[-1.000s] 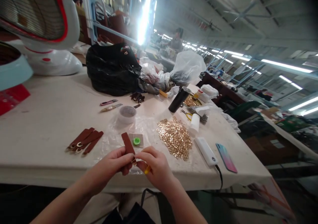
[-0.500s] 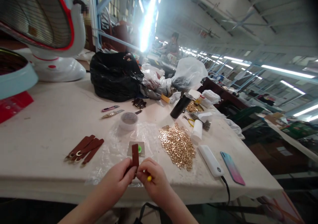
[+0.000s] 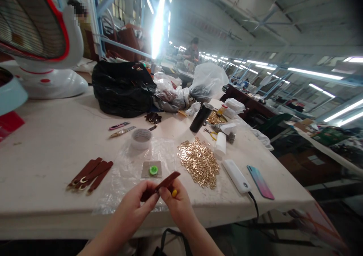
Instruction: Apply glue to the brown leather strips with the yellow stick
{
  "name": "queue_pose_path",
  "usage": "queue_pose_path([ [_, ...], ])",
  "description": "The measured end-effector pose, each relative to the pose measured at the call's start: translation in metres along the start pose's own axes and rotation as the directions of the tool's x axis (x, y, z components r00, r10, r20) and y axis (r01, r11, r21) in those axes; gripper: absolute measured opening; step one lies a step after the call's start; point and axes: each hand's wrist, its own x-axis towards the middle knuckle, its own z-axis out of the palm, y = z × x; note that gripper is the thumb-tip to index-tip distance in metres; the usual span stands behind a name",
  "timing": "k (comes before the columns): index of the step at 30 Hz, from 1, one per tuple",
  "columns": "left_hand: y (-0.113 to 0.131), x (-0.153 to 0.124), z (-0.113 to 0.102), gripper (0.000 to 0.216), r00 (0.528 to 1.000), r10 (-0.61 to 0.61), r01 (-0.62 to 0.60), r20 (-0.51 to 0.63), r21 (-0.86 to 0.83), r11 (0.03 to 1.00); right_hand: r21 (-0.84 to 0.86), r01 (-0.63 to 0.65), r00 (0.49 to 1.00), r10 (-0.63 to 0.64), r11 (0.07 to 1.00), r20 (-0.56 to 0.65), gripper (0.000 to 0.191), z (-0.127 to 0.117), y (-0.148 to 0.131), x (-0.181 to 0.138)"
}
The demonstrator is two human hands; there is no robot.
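Head view: I have the brown strap [image 3: 169,179] between my two hands, above the clear plastic sheet [image 3: 113,195] by the near edge of the table [image 3: 42,169]. My left hand [image 3: 138,205] is closed about its lower end; my right hand [image 3: 178,205] is pinched in against its middle, a yellow-tipped tool [image 3: 174,193] tucked in that same grip. The white label [image 3: 316,160] at far right is too small to read. The strap's long axis slants, its free tip pointing right and away from me.
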Motion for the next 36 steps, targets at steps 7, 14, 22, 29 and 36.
queue_pose_path([
  [7,0.001,0.002,0.004,0.022,0.998,-0.026,0.022,-0.063,-0.065,0.998,0.017,-0.045,0.998,0.045,0.999,-0.043,0.021,0.002,-0.010,0.000],
  [14,0.003,0.005,0.007,0.025,0.999,-0.033,0.031,-0.035,-0.057,0.998,0.047,0.033,0.995,-0.029,0.998,-0.090,0.017,0.004,-0.015,-0.002],
  [22,-0.001,0.009,0.008,0.021,0.983,-0.168,0.145,-0.075,-0.247,0.958,0.255,-0.174,0.984,0.178,0.951,0.008,0.028,-0.002,-0.004,0.004],
  [29,-0.028,0.017,-0.013,0.023,0.929,-0.309,0.204,-0.204,-0.416,0.886,-0.069,0.123,0.940,-0.139,0.990,-0.311,0.043,-0.037,-0.014,0.042],
  [36,-0.038,0.019,-0.018,0.027,0.891,-0.380,0.221,-0.248,-0.492,0.842,-0.100,0.116,0.951,-0.139,0.988,-0.277,0.043,-0.010,0.018,0.072],
])
